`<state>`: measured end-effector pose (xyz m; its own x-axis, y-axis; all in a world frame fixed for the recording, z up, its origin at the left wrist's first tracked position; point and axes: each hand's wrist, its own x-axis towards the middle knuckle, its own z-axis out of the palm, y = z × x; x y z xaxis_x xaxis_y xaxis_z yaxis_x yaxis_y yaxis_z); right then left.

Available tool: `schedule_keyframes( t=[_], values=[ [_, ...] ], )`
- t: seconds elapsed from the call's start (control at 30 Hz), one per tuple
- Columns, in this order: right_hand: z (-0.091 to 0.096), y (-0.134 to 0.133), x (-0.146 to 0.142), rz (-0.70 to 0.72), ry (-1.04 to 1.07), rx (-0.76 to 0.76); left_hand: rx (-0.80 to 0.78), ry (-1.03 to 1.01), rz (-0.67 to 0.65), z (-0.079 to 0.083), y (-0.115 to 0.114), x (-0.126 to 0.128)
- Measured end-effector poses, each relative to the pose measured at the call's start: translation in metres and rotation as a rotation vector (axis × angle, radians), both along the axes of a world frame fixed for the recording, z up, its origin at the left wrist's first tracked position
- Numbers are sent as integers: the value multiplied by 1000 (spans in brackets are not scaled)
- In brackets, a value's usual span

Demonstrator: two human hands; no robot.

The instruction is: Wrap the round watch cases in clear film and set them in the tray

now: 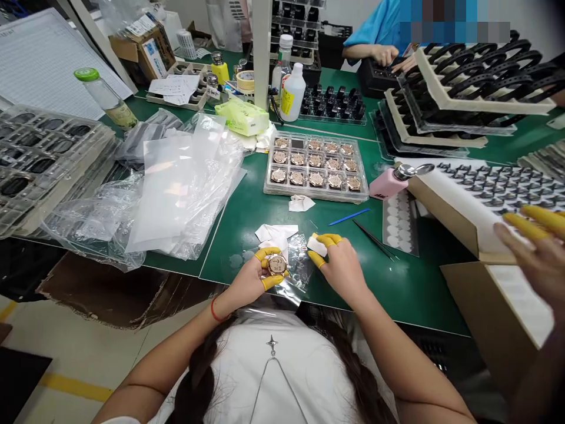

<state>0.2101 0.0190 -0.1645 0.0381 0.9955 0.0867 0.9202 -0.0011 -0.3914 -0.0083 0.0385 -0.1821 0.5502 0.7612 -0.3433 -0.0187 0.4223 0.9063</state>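
We show a round rose-gold watch case held just above a green work mat. Our left hand, with a red cord at the wrist, grips the case by its rim, the fingers in yellow rubber cots clenched around it from above and below. Our right hand, its fingers bent and not released, pinches a small white wipe near the case, not touching it. A crumpled clear plastic film and white paper scraps lie under and between the hands.

Beyond the hands, a clear rectangular plastic tray holds rows of similar round rose-gold watch cases. To our right lie a thin blue stick, slender black tweezers, a strip of white round stickers and a pink dispenser bottle with a metal top. At the right edge, a co-worker's hand in yellow cots is raised beside an open cardboard box.
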Motion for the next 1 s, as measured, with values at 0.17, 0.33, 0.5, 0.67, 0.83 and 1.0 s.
schedule_keyframes(
  t=[0.17, 0.33, 0.5, 0.67, 0.83, 1.0],
  values=[
    [-26, -1, 17, -113, -138, -98, -2, 22, -48, -8, 0, 6],
    [-31, 0, 19, -129, -34, -129, 18, 32, -50, -7, 0, 6],
    [-35, 10, 27, -101, -27, -120, 48, 35, -55, -12, 2, 6],
    [-21, 7, 17, -59, -25, -115, 34, -16, -48, -9, 2, 5],
    [10, -10, -18, 261, 195, 125, 86, -25, -88, -7, 3, 4],
    [8, -7, -37, 480, 71, 168, 121, -44, -156, -5, 3, 3]
  ],
)
